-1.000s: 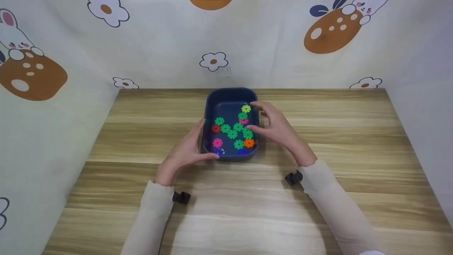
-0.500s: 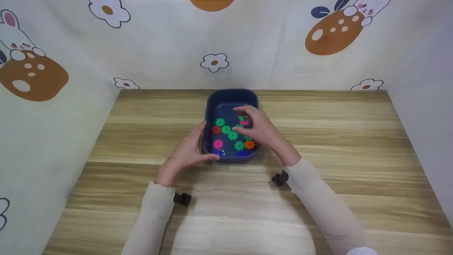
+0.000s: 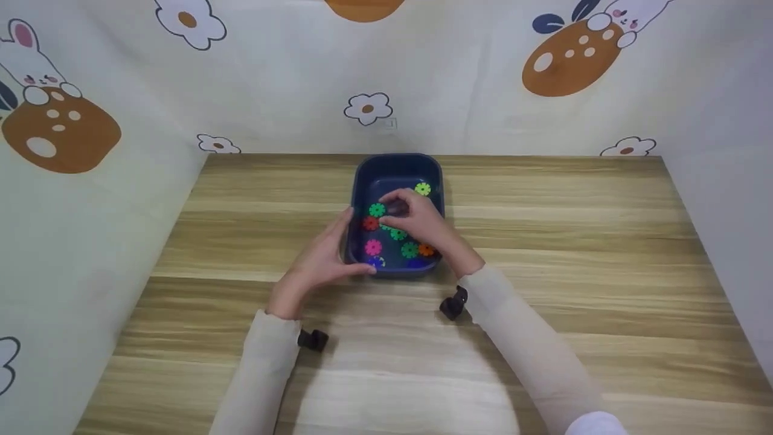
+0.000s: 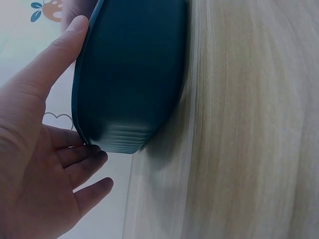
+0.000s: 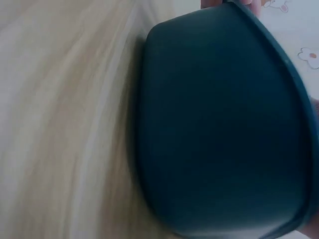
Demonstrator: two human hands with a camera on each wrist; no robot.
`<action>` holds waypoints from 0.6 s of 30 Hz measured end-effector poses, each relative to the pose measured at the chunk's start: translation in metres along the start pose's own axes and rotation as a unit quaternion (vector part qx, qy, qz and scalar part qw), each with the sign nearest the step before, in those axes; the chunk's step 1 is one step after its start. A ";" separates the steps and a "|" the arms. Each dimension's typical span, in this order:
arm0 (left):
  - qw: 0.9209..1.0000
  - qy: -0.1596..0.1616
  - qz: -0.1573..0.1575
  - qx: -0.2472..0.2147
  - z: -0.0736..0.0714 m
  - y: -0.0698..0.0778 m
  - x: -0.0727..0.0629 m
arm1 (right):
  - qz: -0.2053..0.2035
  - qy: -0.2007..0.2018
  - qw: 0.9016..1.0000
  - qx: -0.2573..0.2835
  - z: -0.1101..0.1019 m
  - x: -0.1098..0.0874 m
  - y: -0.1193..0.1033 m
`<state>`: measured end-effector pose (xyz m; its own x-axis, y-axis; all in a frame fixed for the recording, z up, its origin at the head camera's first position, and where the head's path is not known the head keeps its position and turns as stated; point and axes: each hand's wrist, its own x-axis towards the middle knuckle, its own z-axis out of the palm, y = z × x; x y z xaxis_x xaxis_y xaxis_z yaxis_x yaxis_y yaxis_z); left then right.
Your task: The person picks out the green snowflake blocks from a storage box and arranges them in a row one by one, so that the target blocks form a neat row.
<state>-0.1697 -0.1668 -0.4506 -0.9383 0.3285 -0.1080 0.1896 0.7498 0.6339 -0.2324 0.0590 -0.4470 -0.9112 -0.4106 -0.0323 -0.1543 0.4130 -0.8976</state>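
Thumb and fingertip of right hand apart, just beside green disc, left side of tray; probably lining up a pick, calling for a pinch. Red disc nearer. Left hand spread, touching near-left corner. Yellow disc toward far-right corner. Tray near back edge of table.

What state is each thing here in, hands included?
Tub: upright, lidless, on the table.
Pink disc: lying inside, unobstructed.
Orange disc: inside, partly hidden.
Yellow disc: inside, toward the far end.
Left hand: touching the tub, thumb at its rim.
Right hand: over the tub, thumb and forefinger parted beside a green disc; contact unclear.
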 end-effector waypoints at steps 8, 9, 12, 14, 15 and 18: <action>1.000 -0.022 0.002 -0.008 0.002 0.000 0.002 | 0.082 -0.065 0.984 -0.143 0.009 0.011 0.008; 1.000 -0.023 0.002 -0.008 0.001 0.000 0.002 | 0.083 -0.071 0.981 -0.159 0.010 0.012 0.008; 1.000 -0.022 0.001 -0.011 0.000 0.000 0.002 | 0.079 -0.079 0.974 -0.196 0.013 0.014 0.008; 1.000 -0.022 0.001 -0.014 -0.001 0.000 0.002 | 0.077 -0.081 0.972 -0.209 0.015 0.014 0.006; 1.000 -0.021 0.001 -0.014 -0.001 0.000 0.002 | 0.075 -0.081 0.971 -0.214 0.015 0.014 0.006; 1.000 -0.019 -0.001 -0.016 -0.001 0.000 0.002 | 0.068 -0.078 0.969 -0.223 0.015 0.013 0.006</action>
<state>-0.1715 -0.1669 -0.4505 -0.9269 0.3488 -0.1384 0.1775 0.7324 0.6573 -0.2390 0.0436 -0.4592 -0.8711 -0.4312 -0.2349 -0.2177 0.7679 -0.6025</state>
